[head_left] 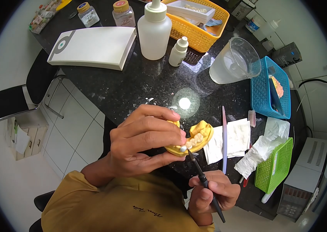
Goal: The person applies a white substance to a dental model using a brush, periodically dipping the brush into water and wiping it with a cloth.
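Three plastic mesh baskets stand on the black speckled stone counter [152, 85]. The orange-yellow basket [206, 36] holds a white rectangular tray [192, 11] with a row of pale teeth in it. The blue basket [260, 92] holds a pink and cream dental piece [277, 85]. What the green basket [275, 166] holds cannot be made out. One clear plastic cup [235, 62] contains cloudy water.

There are two white plastic bottles, the tall pump bottle [153, 33] and the small dropper bottle [178, 52] just beside it. Two small clear jars with yellow lids [123, 13] stand behind a flat white box [94, 46].

The yellow plaster jaw model [200, 135] is held above the counter's near edge, close to the chest. It is horseshoe-shaped, with cream teeth along its arch and one whiter tooth at the front. The left hand [146, 141] grips it, fingers curled over the top and thumb underneath. The right hand [213, 193] pinches a thin black brush [204, 179] like a pen, its tip touching that white tooth. Folded white tissues [231, 139] lie just beside the model.
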The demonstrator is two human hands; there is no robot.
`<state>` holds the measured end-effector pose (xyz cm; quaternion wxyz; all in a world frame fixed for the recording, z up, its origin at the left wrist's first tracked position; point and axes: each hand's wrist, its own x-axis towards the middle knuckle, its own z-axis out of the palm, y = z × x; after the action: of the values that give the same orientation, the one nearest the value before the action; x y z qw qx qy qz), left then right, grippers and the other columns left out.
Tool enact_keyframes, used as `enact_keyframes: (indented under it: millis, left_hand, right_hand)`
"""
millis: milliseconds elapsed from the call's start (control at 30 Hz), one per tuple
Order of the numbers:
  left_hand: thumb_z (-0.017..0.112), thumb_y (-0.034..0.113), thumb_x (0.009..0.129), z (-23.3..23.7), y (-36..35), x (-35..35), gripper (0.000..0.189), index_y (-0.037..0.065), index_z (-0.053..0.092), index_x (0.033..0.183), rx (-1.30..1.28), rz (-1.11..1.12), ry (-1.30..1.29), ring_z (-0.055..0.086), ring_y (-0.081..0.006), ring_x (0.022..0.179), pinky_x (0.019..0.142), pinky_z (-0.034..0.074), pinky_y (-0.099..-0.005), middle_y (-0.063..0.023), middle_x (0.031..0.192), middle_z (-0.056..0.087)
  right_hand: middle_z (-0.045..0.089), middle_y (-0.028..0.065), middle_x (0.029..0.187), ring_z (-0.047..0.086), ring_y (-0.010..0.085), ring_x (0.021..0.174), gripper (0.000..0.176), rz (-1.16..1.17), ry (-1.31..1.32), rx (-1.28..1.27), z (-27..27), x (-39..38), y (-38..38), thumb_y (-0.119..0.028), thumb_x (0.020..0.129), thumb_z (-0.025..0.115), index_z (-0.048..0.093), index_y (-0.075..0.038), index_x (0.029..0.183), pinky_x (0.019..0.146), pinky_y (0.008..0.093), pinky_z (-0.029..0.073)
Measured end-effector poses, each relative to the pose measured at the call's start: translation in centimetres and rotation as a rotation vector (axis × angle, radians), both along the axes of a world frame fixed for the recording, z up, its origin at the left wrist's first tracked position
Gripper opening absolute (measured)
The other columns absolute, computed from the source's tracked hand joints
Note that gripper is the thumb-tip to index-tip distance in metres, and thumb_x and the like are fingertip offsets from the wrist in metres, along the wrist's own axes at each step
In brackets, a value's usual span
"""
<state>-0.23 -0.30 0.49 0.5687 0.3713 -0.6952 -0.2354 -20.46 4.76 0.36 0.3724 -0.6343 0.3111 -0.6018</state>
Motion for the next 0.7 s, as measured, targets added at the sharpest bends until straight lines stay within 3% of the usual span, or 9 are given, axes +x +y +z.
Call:
enact_keyframes:
  millis: [133,700]
  left_hand:
    - [0.088,0.016,0.069,-0.26,-0.04,0.37,0.036,0.004,0.069,0.097,-0.020,-0.032,-0.048,0.063,-0.0312,0.104,0.086,0.056,-0.0394,-0.0102,0.095,0.071]
    - [0.088,0.014,0.068,-0.11,-0.09,0.41,0.036,0.005,0.069,0.097,-0.018,-0.034,-0.062,0.063,-0.0308,0.104,0.087,0.056,-0.0392,-0.0099,0.095,0.071]
  right_hand:
    - [0.068,0.0193,0.078,0.071,0.0278,0.070,0.034,0.013,0.005,-0.002,0.06,-0.08,-0.02,0.007,0.076,0.071,0.056,0.002,0.106,0.061,0.0331,0.058]
    - [0.069,0.0194,0.079,0.071,0.0282,0.070,0.034,0.011,-0.001,-0.007,0.02,-0.02,-0.10,0.006,0.076,0.073,0.057,0.003,0.106,0.061,0.0330,0.058]
